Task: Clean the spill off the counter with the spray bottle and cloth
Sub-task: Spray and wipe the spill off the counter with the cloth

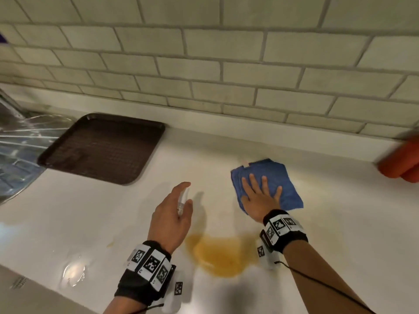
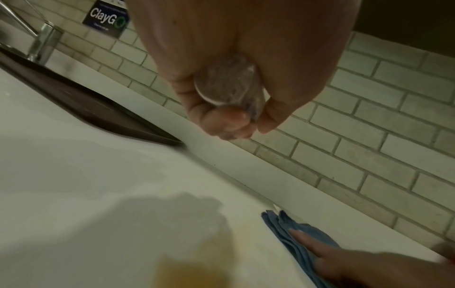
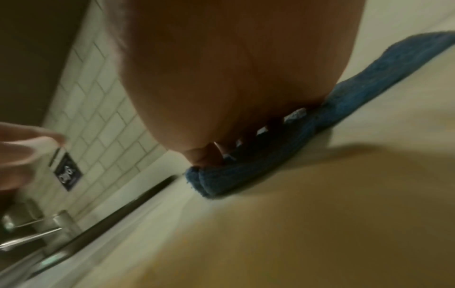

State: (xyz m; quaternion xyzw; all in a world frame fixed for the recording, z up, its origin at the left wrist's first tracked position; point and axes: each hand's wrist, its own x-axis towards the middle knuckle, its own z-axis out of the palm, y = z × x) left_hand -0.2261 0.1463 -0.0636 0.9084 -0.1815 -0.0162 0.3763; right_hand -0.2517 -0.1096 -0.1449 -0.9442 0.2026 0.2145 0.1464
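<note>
An orange-brown spill (image 1: 221, 253) lies on the white counter (image 1: 90, 218) near its front edge, between my two wrists. My left hand (image 1: 173, 215) hovers above the counter just left of and beyond the spill, fingers curled round a small clear spray bottle (image 1: 183, 201); its round base (image 2: 227, 84) shows in the left wrist view. My right hand (image 1: 260, 196) lies flat with spread fingers on a folded blue cloth (image 1: 283, 177), which sits on the counter beyond the spill and to the right. The cloth (image 3: 270, 159) also shows under my palm.
A dark brown tray (image 1: 102, 148) rests at the back left, beside a steel sink (image 1: 15, 150) with a faucet (image 2: 43, 41). Tiled wall (image 1: 204, 64) runs along the back. An orange-red object (image 1: 401, 162) sits at the right edge. A clear puddle (image 1: 73, 271) lies front left.
</note>
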